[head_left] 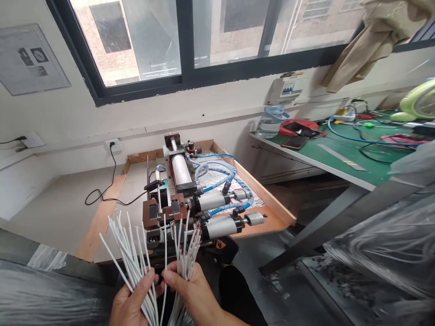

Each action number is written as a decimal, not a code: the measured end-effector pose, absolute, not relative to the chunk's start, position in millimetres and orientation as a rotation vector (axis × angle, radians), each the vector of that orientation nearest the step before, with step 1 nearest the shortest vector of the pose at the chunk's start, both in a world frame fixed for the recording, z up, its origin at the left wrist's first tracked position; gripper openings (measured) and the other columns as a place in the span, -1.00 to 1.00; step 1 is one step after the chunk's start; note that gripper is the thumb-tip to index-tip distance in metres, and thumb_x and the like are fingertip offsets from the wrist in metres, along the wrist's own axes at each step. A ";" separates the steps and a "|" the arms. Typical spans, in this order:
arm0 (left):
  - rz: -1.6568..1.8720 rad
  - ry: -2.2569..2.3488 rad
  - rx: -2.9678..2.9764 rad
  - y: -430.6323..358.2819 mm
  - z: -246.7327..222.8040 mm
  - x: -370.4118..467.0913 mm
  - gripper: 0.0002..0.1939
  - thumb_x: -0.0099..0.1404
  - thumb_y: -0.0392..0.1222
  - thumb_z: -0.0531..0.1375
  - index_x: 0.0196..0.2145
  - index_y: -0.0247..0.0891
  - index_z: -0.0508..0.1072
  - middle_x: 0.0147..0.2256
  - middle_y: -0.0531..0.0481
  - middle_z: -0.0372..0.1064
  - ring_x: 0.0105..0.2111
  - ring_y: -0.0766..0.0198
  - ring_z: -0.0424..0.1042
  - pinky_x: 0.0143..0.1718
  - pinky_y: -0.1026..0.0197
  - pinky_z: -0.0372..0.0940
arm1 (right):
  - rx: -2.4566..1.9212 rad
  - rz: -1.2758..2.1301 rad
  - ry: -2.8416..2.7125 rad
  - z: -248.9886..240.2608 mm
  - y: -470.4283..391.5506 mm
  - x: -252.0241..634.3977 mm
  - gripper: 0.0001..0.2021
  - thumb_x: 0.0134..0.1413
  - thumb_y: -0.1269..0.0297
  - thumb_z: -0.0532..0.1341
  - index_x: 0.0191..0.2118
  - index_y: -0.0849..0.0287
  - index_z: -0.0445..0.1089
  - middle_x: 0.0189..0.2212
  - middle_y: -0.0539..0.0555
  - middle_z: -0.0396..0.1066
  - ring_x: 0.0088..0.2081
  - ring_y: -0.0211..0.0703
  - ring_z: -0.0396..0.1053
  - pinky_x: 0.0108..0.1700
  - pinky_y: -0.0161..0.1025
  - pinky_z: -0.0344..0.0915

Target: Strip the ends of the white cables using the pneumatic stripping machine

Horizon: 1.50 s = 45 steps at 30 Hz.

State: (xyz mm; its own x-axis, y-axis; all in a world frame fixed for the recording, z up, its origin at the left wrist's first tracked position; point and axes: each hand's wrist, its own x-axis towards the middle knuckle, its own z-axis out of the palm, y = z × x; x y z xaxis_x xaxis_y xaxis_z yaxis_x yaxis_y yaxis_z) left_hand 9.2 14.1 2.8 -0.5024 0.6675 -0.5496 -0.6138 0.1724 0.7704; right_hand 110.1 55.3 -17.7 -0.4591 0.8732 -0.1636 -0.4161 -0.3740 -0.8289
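Here, the left hand's [133,301] fingers grasp a fanned bunch of white cables [134,260]; beside them, the right hand's [194,290] fingers pinch a second bunch [186,258], one strand upright between, with the machine [183,194] just beyond both sets of fingertips

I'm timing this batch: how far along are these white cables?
Apparently done: the thin white cables in the right hand, several with reddish tips. In hand: one separate white cable between the bunches. Probably left: the plain-tipped white cables in the left hand.
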 end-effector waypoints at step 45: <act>1.629 1.423 0.057 24.2 2.1 5.8 -0.82 -0.20 -0.30 0.30 -0.53 -0.34 0.46 -0.50 -0.05 0.42 -0.46 0.20 0.38 -0.42 0.18 0.30 | -0.858 1.954 -0.780 -13.6 66.7 109.7 -0.82 -0.31 0.27 0.26 -0.60 0.31 0.35 -0.70 -0.02 0.25 -0.60 -0.33 0.13 -0.48 -0.36 0.05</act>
State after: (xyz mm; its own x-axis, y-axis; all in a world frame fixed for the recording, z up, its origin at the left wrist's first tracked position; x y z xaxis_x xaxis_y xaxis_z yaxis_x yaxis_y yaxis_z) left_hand 5.8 24.2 2.1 -0.5577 0.6514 -0.5144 -0.5975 0.1151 0.7936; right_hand 109.7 66.7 -13.6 -0.4110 0.8701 -0.2722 -0.4436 -0.4517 -0.7741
